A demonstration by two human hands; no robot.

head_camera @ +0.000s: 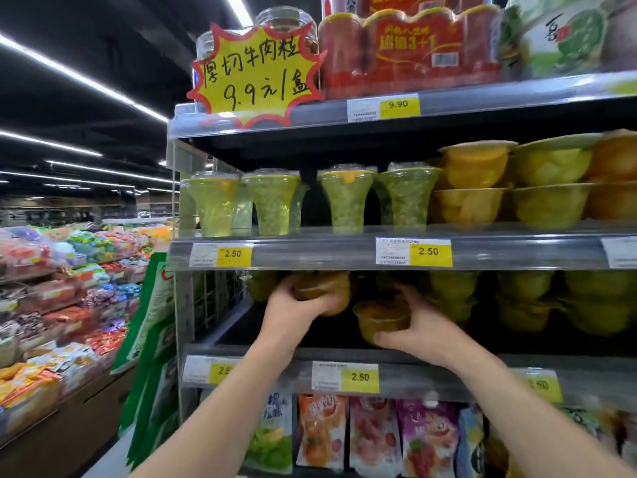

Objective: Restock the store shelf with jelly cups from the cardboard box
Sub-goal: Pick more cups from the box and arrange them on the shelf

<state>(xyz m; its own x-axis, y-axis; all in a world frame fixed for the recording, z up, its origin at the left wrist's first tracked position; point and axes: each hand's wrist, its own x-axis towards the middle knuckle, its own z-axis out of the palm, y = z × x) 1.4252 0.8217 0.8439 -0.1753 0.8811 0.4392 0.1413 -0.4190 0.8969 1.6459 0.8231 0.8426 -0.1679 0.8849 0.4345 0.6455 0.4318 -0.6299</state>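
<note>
Both my hands reach into the dim third shelf [396,353] of the store rack. My left hand [293,310] grips an orange-yellow jelly cup [327,288] raised near the underside of the shelf above. My right hand [418,326] holds a second yellowish jelly cup [381,319] lower down, close to the shelf floor. To the right, stacked green-yellow jelly cups [524,301] fill the same shelf. The cardboard box is out of view.
Tall green jelly cups [346,201] and stacked yellow bowls [475,188] stand on the shelf above. Fruit pouches [375,436] hang below. A yellow starburst price sign [256,72] hangs off the top shelf. Bins of wrapped sweets [69,288] line the aisle at left.
</note>
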